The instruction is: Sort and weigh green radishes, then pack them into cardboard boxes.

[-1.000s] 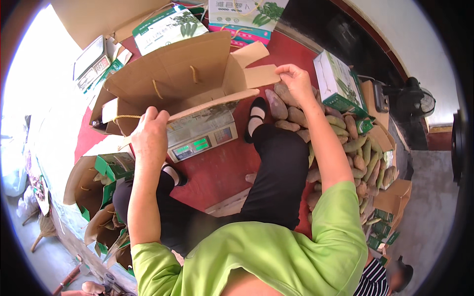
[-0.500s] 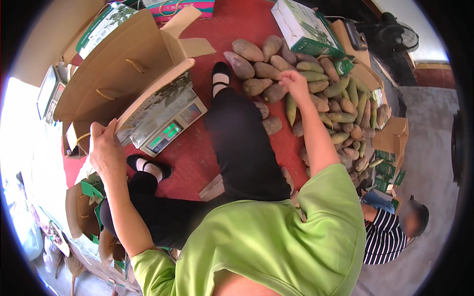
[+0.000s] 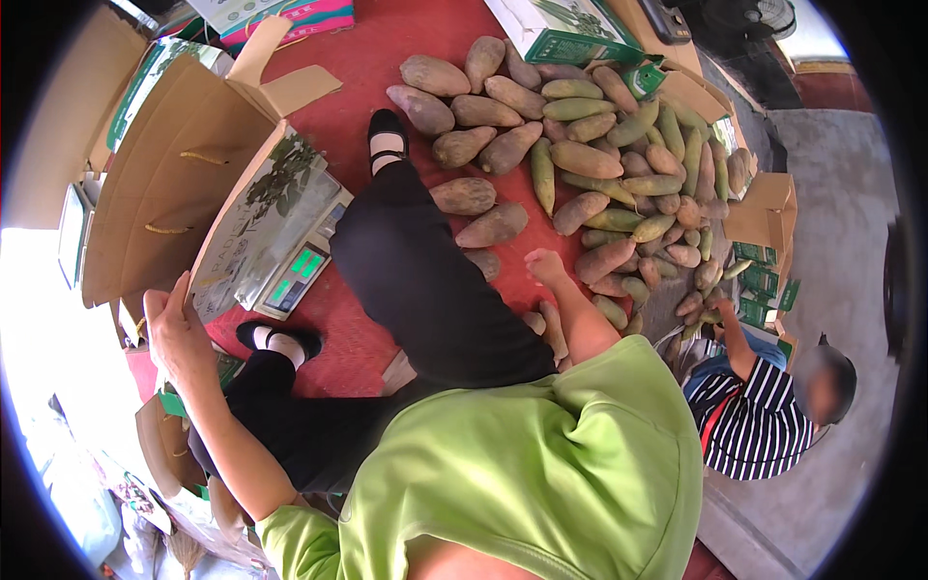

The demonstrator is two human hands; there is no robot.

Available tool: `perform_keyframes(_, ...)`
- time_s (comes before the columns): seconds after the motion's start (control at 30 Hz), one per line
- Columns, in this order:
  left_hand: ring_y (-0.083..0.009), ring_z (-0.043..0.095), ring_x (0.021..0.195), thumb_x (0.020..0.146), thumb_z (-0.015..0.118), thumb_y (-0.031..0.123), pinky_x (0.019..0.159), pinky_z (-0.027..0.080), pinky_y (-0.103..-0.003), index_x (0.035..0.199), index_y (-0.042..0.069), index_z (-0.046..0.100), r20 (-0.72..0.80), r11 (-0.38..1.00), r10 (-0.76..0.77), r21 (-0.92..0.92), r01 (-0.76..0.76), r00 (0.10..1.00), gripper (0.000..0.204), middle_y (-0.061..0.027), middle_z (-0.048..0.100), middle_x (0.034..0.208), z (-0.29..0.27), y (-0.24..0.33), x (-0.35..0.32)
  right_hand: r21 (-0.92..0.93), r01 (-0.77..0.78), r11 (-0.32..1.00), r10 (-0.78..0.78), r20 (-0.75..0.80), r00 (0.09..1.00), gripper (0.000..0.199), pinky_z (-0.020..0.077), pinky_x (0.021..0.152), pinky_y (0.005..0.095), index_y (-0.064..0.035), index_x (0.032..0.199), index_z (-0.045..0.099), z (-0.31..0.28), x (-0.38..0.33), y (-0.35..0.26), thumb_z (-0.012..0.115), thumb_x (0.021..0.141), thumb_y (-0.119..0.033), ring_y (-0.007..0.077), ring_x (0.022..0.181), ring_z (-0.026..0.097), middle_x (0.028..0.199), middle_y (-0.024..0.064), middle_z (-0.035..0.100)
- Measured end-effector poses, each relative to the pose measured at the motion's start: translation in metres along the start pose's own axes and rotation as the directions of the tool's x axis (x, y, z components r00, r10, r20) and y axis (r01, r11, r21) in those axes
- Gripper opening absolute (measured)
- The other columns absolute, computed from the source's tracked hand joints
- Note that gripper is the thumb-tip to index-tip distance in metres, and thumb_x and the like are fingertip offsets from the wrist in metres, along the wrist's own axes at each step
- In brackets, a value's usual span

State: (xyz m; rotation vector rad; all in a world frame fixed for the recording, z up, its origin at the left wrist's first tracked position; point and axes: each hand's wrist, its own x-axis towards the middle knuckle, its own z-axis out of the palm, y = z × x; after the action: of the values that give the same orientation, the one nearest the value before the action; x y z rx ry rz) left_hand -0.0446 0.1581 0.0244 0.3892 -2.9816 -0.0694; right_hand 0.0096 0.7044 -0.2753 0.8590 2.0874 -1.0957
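Head view, the only one supplied: the left hand [image 3: 179, 333] sits at the lower left of the frame, its fingers [image 3: 180, 290] wrapped over the lower edge of a large open cardboard box [image 3: 169, 188], which stands tilted at the upper left with its flaps [image 3: 290, 82] spread and two cord handles showing on its brown inner face. The box has a printed panel of green leaves on white along its near side and leans over a digital scale [image 3: 300, 275] resting on the red floor covering [image 3: 387, 58]. Judged from its thin walls and the way one hand steadies it, the box should be light and stiff across the panels but apt to flex at the flaps; the folded edge or the cord handles look the soundest places to take hold. The right hand [image 3: 543, 266] is at centre frame, loosely curled and holding nothing that can be seen, just beside the near edge of a pile of elongated brown and green tubers [image 3: 599, 164] in the upper centre and right. These appear firm, fairly heavy for their size and rough-skinned (unlikely to slip), best gripped around the middle. A second person in a striped shirt [image 3: 754, 416] crouches at the lower right, one hand at the pile.
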Motion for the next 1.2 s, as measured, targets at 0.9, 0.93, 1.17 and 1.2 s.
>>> perform_keyframes(0.9,-0.0256,0.056,0.078,0.076,0.058,-0.012,0.074,0.045,-0.037,0.113,0.006,0.066,0.062,1.0,-0.027,-0.01,0.028,0.998,0.042,-0.0115,0.051,0.083,-0.007,0.002,0.002,-0.062,-0.041,0.997,0.008,-0.466,0.885,0.074,0.0432,0.096,0.0318,-0.0006,0.139,0.035,-0.036,0.155,-0.043,0.069,0.075,-0.011,0.0258,0.117,0.053,0.131,0.0181,0.05)
perform_keyframes(0.93,-0.0261,0.056,0.079,0.074,0.057,-0.014,0.074,0.045,-0.037,0.113,0.006,0.066,0.057,1.0,-0.026,0.005,0.026,0.998,0.044,-0.0117,0.052,0.084,-0.013,0.001,-0.001,0.003,-0.064,0.998,0.06,-0.401,0.914,0.076,0.0457,0.091,0.0326,-0.0008,0.14,0.033,-0.026,0.142,-0.062,0.071,0.074,-0.012,0.0256,0.114,0.054,0.13,0.0177,0.05)
perform_keyframes(1.17,-0.0272,0.055,0.079,0.069,0.053,-0.018,0.075,0.045,-0.037,0.111,0.004,0.067,0.059,0.998,-0.025,-0.054,0.028,0.998,0.05,-0.0121,0.051,0.082,-0.005,0.012,0.008,0.269,-0.018,0.963,0.106,-0.318,0.942,0.061,0.0487,0.06,0.0313,0.0019,0.124,0.052,-0.013,0.172,-0.019,0.078,0.071,-0.014,0.0187,0.081,0.063,0.1,0.0129,0.065)
perform_keyframes(1.2,-0.0272,0.055,0.079,0.069,0.053,-0.018,0.075,0.045,-0.037,0.111,0.004,0.067,0.059,0.998,-0.034,-0.049,0.037,0.998,0.05,-0.0121,0.051,0.082,-0.006,0.011,0.006,0.264,-0.017,0.964,0.101,-0.311,0.945,0.061,0.0487,0.06,0.0313,0.0019,0.124,0.052,-0.003,0.171,-0.025,0.078,0.071,-0.014,0.0187,0.081,0.063,0.1,0.0129,0.065)
